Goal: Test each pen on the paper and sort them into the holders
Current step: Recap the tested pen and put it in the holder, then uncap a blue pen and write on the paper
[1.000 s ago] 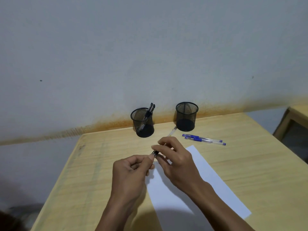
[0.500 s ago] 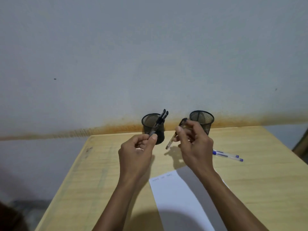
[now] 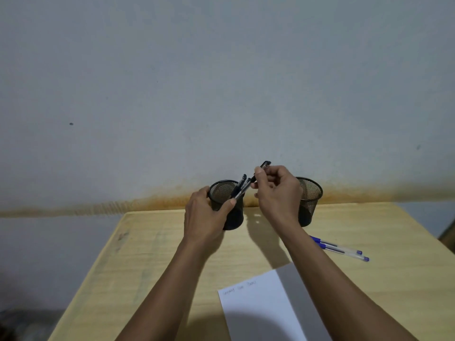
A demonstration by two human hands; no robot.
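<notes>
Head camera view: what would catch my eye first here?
Two bare hands at the table's far edge: the left hand grips a black mesh pen holder with pens in it, and the right hand pinches a black pen above it. Two blue-capped pens lie to the right, near a white paper sheet.

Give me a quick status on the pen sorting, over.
Left hand grips left mesh holder. Right hand pinches black pen above it, not dropped yet. Two blue pens untested on table. Path clear.

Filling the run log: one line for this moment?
left hand grips left holder | right hand pinches pen above it | two blue pens wait
</notes>
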